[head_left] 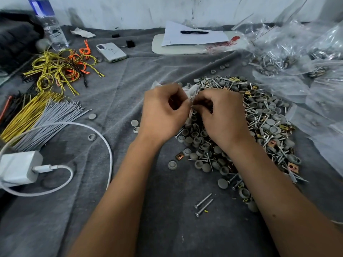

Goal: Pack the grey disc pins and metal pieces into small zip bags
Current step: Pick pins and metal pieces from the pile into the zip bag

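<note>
Hands meet above the near-left edge of the hardware pile point(246, 123): left hand point(163, 115) and right hand point(220, 117) both pinch a small zip bag point(191, 93). Bag runs away from the person; mouth direction unclear. Best to keep the opening spread, feeding pins shank-first.

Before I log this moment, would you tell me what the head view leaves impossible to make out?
- Small zip bag: mostly hidden behind the left hand and right hand; contents unseen.
- Fingertips: curled inward, so exactly what they pinch is unclear.
- Clear bags at right: glare and creases blur their contents.
- White charger: cut off by the left edge.
</note>
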Motion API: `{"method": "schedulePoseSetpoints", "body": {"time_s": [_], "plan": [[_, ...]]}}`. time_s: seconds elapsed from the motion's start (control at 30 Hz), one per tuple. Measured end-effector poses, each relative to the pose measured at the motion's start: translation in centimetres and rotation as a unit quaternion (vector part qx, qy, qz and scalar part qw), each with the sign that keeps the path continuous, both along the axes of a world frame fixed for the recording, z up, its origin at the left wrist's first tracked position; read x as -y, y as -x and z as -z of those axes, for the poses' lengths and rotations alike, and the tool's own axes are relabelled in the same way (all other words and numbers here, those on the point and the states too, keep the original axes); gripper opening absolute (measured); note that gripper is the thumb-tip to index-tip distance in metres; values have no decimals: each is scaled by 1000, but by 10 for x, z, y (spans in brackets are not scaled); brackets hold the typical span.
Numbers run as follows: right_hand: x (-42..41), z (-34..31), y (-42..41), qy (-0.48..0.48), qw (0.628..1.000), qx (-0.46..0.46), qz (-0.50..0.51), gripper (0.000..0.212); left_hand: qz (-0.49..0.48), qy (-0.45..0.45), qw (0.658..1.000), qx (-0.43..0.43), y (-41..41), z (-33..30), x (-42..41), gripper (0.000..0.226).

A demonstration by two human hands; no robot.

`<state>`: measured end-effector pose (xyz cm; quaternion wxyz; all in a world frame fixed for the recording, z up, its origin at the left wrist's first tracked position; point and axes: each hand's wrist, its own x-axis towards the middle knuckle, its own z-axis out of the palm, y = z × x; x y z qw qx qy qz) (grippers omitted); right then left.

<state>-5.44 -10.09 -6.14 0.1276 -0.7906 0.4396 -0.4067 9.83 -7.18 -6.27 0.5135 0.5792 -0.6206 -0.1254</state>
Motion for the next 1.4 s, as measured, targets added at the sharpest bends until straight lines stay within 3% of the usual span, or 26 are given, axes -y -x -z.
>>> {"method": "schedulePoseSetpoints", "body": {"time_s": [0.17,0.43,0.77,0.93,1.13,1.23,1.4], "plan": [[0,-1,-1,4,999,37,-5,15,-9,-9,1000,8,3,3,2,12],[-7,-1,-6,20,994,105,-32,19,1,-12,997,-79,8,-2,0,11],[-7,0,-8,-25,992,61,-106,36,-32,6,986,-166,3,-2,1,20],[-4,-2,-6,-9,992,102,-75,27,-96,-11,970,-224,-4,0,5,24],[-4,-1,-6,3,995,83,-48,25,-129,-25,959,-249,-6,0,7,20],[-3,-1,-4,9,998,13,-53,20,-146,-23,953,-264,-9,0,9,14],[-6,5,-9,13,972,-222,-74,23,-152,-27,947,-282,-9,0,10,13]]}}
